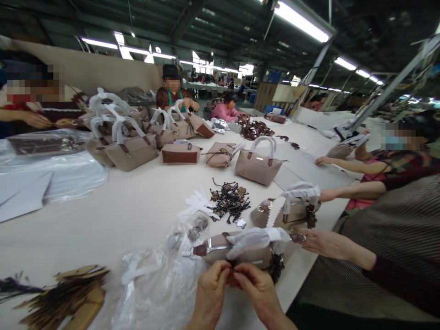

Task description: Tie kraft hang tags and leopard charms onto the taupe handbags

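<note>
At the near edge of the table lies a beige handbag (213, 240) with a silver zipper, brown leather tabs and handles wrapped in white material. My left hand (213, 288) and my right hand (257, 289) meet at its near side, fingertips pinched together. Between them is something small and dark that I cannot make out. A dark tassel-like charm (276, 267) hangs at the bag's right end. A co-worker's hand (321, 243) reaches to the brown tab and ring there. Beyond the bag is a pile of dark braided cords with flower-shaped ornaments (229, 201).
Clear plastic bags (154, 284) lie left of my hands, with brown tags (75, 293) farther left. Another wrapped handbag (264, 213) stands beyond mine. Several beige bags (132, 153) stand across the table (144, 201). Co-workers sit or stand around it.
</note>
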`<state>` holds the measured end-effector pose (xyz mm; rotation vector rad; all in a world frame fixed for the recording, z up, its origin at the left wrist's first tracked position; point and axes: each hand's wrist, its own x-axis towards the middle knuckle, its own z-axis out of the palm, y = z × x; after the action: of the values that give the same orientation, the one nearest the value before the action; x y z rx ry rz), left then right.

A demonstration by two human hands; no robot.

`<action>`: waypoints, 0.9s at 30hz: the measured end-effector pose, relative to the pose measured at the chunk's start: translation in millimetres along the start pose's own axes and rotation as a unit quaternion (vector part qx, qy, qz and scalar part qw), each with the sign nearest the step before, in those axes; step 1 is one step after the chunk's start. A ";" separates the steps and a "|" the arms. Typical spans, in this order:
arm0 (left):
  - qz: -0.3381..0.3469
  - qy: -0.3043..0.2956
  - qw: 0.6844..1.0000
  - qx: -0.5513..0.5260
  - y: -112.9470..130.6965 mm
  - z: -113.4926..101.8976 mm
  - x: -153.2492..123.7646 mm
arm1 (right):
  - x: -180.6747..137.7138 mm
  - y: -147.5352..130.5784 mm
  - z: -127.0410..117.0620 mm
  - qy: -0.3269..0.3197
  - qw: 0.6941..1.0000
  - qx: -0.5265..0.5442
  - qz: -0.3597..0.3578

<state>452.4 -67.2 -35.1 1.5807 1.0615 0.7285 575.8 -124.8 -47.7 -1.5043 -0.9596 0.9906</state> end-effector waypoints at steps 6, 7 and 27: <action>0.013 0.006 1.000 0.027 -8.6 4.9 -2.5 | -0.2 -4.6 2.7 -0.015 0.992 -0.112 -0.052; 0.023 0.001 0.999 0.031 -9.7 4.7 -3.0 | -0.5 -5.3 2.8 -0.013 0.991 -0.123 -0.059; 0.323 -0.015 0.929 0.181 -36.1 -1.1 4.0 | 8.1 7.5 1.9 0.061 0.972 0.187 0.127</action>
<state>443.6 -61.0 -69.7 2.3006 0.6612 0.9706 577.2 -117.6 -56.2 -1.3670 -0.4656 1.1715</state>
